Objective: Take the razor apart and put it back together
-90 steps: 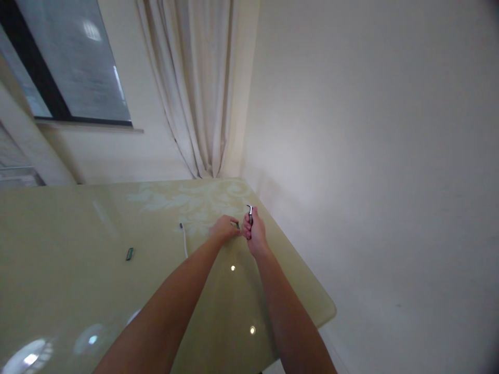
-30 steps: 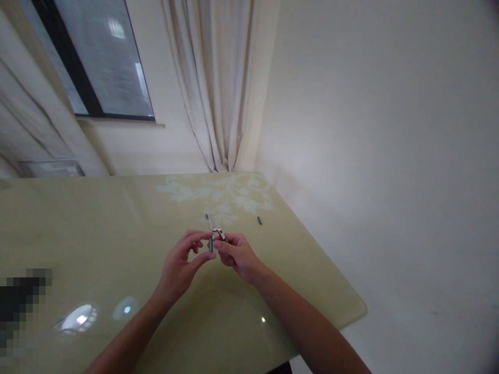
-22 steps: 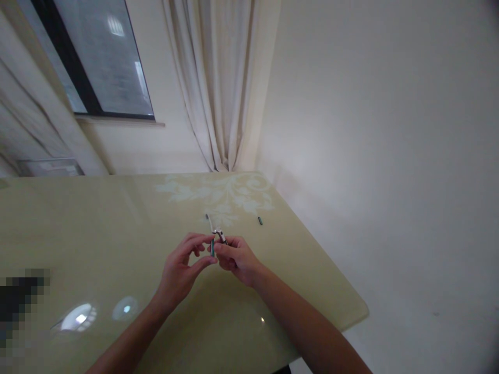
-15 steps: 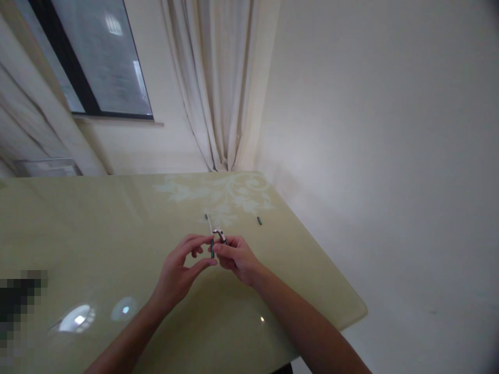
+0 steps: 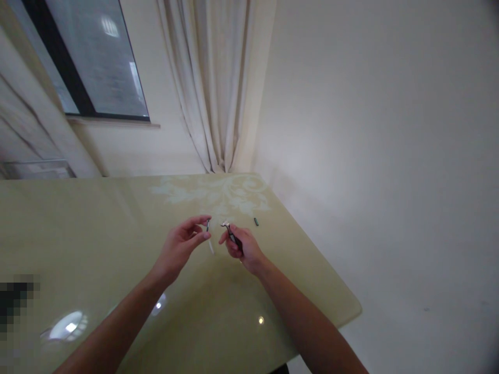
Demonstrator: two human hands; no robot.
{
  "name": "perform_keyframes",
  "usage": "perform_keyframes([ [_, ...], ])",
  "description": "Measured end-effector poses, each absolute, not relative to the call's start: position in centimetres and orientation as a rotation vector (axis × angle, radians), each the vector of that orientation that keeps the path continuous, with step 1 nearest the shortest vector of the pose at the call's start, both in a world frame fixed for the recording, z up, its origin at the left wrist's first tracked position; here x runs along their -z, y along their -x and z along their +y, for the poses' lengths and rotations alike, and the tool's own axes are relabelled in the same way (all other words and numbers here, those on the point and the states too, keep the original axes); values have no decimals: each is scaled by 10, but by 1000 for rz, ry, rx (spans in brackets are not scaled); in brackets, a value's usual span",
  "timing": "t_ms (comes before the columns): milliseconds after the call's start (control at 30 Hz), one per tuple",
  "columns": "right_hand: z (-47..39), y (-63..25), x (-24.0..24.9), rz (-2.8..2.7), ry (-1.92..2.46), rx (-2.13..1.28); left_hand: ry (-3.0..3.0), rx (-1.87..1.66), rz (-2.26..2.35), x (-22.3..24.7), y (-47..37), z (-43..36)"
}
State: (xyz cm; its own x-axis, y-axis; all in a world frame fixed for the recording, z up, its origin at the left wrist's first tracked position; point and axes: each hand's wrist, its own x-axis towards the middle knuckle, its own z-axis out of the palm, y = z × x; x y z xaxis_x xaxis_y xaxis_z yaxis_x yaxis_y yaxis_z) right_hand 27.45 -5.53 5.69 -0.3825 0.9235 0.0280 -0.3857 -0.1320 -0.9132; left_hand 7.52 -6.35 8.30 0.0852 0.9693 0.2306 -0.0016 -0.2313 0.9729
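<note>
My left hand (image 5: 181,243) is closed in a pinch, thumb and fingertips holding a small dark razor blade cartridge (image 5: 208,225) by its ends. Just right of it, my right hand (image 5: 245,248) grips a razor handle (image 5: 235,239) with a dark grip and a shiny metal neck angled up and left. A gap separates the cartridge from the metal tip. A thin white stick (image 5: 211,246) shows below my left fingertips; its upper part is hidden behind them. Beyond my right hand, another small dark strip (image 5: 256,222) lies on the table.
The glossy pale-green table (image 5: 202,311) has a white floral pattern near its far edge. Its right edge runs along a white wall (image 5: 370,156). Curtains (image 5: 210,83) and a window (image 5: 105,62) stand behind. A dark pixelated patch (image 5: 15,296) is at far left.
My hands have drawn apart, leaving a gap between cartridge and razor handle. The left hand has moved up and turned the cartridge; more of the handle shows in the right. The view shifted slightly.
</note>
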Motion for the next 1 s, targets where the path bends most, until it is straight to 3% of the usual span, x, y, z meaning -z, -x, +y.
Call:
perform_keyframes([
  [1000, -70, -285, -70, -1332, 601, -1539, -1233, -1166, 643, -84, -98, -58],
])
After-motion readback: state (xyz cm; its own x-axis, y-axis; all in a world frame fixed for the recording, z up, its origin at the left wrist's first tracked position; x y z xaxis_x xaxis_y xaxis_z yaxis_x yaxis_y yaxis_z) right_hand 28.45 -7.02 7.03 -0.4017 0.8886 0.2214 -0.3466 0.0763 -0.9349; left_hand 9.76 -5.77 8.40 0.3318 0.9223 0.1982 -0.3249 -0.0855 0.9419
